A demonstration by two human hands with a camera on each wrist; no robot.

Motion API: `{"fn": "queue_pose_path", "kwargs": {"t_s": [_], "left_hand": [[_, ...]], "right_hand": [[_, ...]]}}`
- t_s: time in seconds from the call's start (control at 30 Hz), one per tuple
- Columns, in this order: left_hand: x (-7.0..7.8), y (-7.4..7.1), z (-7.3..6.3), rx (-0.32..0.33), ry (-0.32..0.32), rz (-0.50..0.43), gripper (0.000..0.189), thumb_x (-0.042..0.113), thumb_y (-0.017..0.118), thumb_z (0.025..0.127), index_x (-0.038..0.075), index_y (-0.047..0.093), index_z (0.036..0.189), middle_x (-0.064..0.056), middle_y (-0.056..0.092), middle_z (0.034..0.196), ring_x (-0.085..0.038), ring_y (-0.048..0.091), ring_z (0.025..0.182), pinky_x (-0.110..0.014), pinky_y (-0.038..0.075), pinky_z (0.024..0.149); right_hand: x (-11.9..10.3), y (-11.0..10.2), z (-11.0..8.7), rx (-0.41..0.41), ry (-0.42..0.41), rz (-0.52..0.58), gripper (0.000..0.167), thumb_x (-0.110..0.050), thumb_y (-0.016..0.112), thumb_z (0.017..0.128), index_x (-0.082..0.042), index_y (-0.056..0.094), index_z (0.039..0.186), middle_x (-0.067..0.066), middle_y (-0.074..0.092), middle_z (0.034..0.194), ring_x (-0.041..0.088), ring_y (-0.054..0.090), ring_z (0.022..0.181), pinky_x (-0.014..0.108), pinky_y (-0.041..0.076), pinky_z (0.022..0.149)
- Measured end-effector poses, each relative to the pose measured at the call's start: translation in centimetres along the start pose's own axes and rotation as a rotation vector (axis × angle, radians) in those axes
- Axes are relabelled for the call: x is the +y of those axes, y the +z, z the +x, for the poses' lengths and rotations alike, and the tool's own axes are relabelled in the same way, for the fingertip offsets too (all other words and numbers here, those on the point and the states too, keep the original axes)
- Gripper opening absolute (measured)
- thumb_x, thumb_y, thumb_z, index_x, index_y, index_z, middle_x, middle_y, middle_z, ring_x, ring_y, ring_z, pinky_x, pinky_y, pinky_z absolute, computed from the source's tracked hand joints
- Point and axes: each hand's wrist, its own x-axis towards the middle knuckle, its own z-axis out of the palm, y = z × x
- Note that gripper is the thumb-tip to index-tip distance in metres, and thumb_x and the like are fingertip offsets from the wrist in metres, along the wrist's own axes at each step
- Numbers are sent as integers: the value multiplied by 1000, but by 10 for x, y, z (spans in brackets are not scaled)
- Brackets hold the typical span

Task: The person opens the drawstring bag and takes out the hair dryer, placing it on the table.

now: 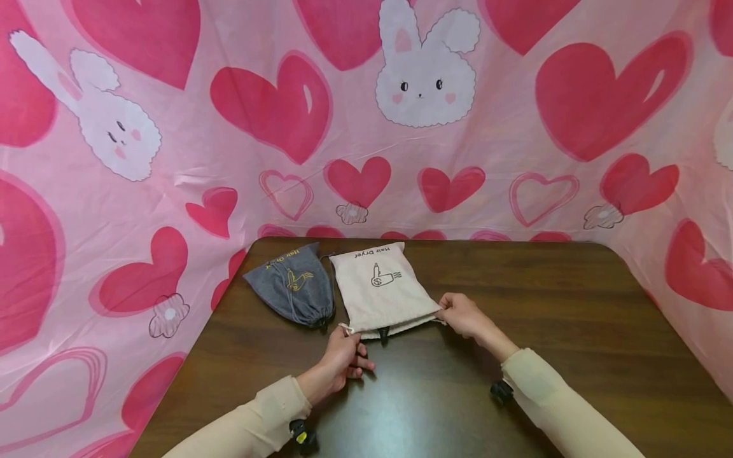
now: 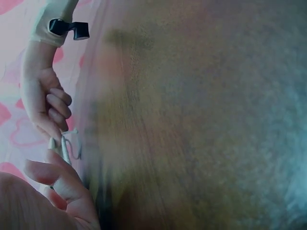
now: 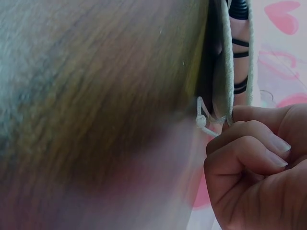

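A cream drawstring bag [image 1: 395, 302], printed "Hair Dryer" with a dryer outline, lies on the table with its mouth towards me. My left hand [image 1: 342, 359] pinches the left corner of the mouth, its other fingers loosely spread. At the right corner, my right hand [image 1: 462, 315] pinches the hem between thumb and forefinger, its remaining fingers curled. The mouth gapes a little. Inside, the right wrist view shows a black ribbed piece [image 3: 238, 9] and loops of black cord [image 3: 241, 54]; most of the contents are hidden. A knotted white drawstring [image 3: 201, 120] hangs beside the right fingers.
Left of the cream bag lies a dark grey drawstring bag [image 1: 309, 299], also printed "Hair Dryer", its gathered mouth towards me. Both rest on a brown wooden table [image 1: 544, 286]. Pink cloth [image 1: 487, 140] with hearts and rabbits stands around the table's back and sides.
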Motion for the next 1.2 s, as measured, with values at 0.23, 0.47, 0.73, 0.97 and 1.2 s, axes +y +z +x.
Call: {"fn": "queue_pose_path", "kwargs": {"t_s": [0.23, 0.47, 0.73, 0.97, 1.2], "left_hand": [[1, -2, -1, -14, -19, -5, 10, 8, 39, 114, 2, 36, 121, -3, 52, 72, -16, 68, 51, -19, 43, 39], [-1, -2, -2, -9, -36, -6, 8, 10, 40, 114, 3, 36, 116, -3, 52, 71, -17, 68, 52, -19, 43, 39], [-1, 2, -3, -10, -28, 7, 12, 11, 44, 113, 3, 38, 120, -2, 52, 71, -16, 68, 52, -19, 43, 39], [-2, 3, -2, -4, -35, 36, 13, 7, 53, 105, 5, 41, 110, -3, 54, 71, -17, 68, 52, -20, 43, 39], [1, -4, 1, 34, -57, 33, 25, 18, 56, 93, 7, 50, 115, -4, 54, 70, -21, 68, 50, -21, 40, 40]], "right_hand": [[3, -3, 1, 3, 14, -1, 11, -13, 66, 97, -5, 60, 93, 1, 49, 67, 12, 36, 49, 25, 28, 43], [4, -1, 0, 4, 18, 12, 10, -11, 67, 96, -5, 60, 91, 0, 46, 65, 11, 36, 49, 24, 28, 43], [4, -2, 1, 1, 40, 1, 10, -11, 65, 99, -5, 60, 94, 0, 45, 64, 12, 37, 50, 25, 29, 43], [4, -3, 1, 13, 33, -15, 14, -14, 69, 97, -5, 59, 96, 0, 45, 65, 13, 38, 51, 25, 30, 44], [7, 0, -5, -2, 41, 5, 18, -17, 72, 98, -4, 60, 102, 0, 43, 65, 13, 36, 51, 26, 29, 45]]}}
